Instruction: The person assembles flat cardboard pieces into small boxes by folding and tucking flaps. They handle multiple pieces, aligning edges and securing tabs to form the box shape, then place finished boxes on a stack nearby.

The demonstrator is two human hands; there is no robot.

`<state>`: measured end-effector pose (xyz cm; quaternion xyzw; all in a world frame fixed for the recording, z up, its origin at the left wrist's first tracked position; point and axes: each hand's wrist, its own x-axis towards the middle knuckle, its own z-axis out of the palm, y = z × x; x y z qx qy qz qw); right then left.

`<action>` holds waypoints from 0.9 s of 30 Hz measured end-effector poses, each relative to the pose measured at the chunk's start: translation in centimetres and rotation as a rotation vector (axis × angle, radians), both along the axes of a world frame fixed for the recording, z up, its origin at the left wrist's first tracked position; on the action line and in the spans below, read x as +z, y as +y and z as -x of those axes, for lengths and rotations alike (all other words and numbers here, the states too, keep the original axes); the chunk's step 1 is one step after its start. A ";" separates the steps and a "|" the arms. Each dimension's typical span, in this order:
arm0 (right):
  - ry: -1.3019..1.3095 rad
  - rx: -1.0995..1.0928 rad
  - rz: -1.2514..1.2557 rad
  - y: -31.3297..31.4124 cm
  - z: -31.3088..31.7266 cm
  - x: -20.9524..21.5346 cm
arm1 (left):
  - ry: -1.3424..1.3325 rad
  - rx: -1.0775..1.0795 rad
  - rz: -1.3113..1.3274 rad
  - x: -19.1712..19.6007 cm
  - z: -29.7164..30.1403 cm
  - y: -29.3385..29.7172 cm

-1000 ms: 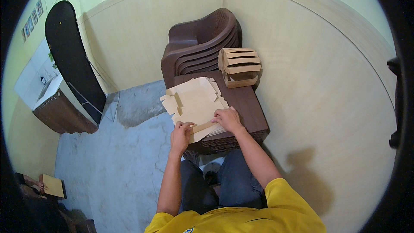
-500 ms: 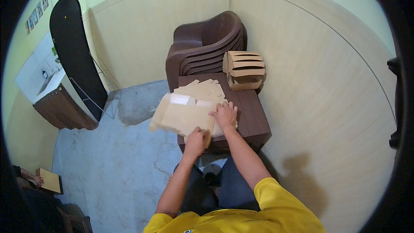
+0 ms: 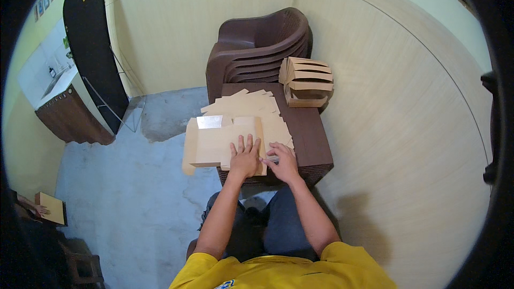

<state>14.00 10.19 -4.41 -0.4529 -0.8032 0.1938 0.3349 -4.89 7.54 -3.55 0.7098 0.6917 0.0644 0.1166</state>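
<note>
A flat tan cardboard box blank [image 3: 211,147] with cut flaps lies on top of other blanks, its left part overhanging the brown table's side. My left hand [image 3: 245,160] presses flat on it with fingers spread, near the raised crease on its right. Just right of that crease is my right hand [image 3: 284,165], fingers bent and thumb apart, the thumb touching the blank's right edge. Beneath and behind, several more cardboard blanks [image 3: 249,103] are fanned out on the brown woven-sided table [image 3: 308,134].
Partly folded cardboard boxes [image 3: 308,83] stand at the table's back right. Stacked brown plastic chairs [image 3: 257,43] are behind it. A black board [image 3: 91,48] leans at the far left beside a counter with a sink. Another person's hand [image 3: 40,210] rests on a box at lower left.
The blank has been laid down flatter. My left hand has gone from gripping its near edge to pressing on top; my right hand has moved nearer along the right edge.
</note>
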 end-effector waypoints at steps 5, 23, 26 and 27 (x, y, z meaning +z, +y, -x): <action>-0.086 -0.104 -0.045 0.3 0.9 1.7 | 0.028 -0.022 0.017 0.4 -0.1 -0.4; -0.129 -0.368 0.070 6.1 5.0 1.7 | 0.032 -0.020 -0.119 -0.7 -0.2 -0.6; -0.161 -0.441 0.083 8.8 6.4 2.0 | 0.035 -0.023 -0.109 -0.6 -0.2 -0.6; -0.175 -0.463 0.103 9.7 6.9 2.2 | 0.048 -0.023 -0.093 -0.5 -0.2 -0.7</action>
